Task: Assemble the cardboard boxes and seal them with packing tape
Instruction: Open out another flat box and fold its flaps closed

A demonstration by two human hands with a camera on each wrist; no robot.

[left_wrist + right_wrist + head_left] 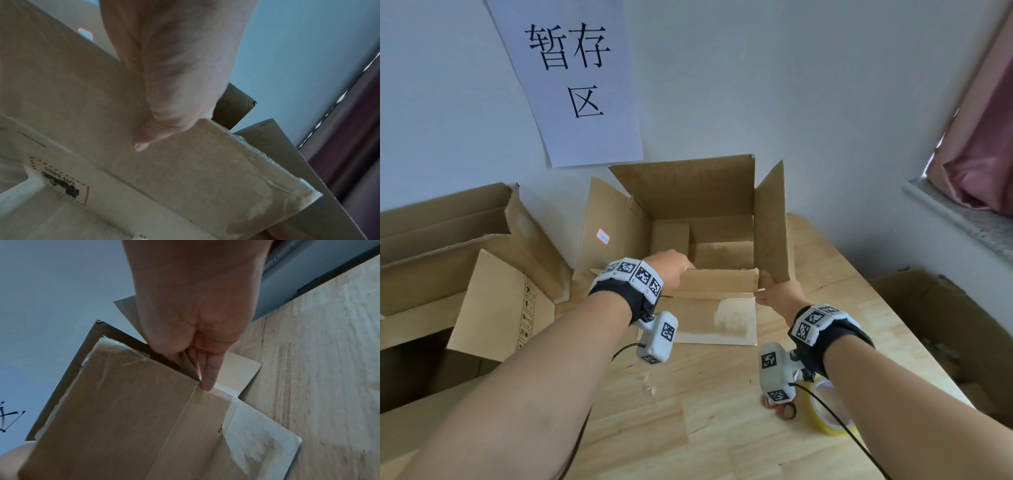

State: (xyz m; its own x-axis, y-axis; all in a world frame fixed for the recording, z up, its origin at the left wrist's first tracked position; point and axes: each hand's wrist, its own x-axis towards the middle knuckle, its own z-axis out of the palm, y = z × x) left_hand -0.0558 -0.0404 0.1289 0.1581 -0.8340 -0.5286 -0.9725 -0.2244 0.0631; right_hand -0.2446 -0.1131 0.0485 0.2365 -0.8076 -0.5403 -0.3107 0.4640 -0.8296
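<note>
An open cardboard box (702, 205) stands on the wooden table (688, 411) against the wall, its flaps up at the back and right. Its near flap (715, 322) lies folded out on the table and bears old tape residue. My left hand (681, 267) grips the top edge of the near wall (195, 162), thumb outside and fingers hidden inside. My right hand (765, 291) pinches the right flap (127, 309) at the box's near right corner. A roll of yellowish packing tape (825, 414) lies under my right forearm.
Red-handled scissors (784, 409) lie beside the tape. More open and flattened cardboard boxes (448, 257) crowd the left side. Another box (945, 325) sits low at the right past the table edge. A paper sign (571, 78) hangs on the wall, with a curtain (983, 137) at the right.
</note>
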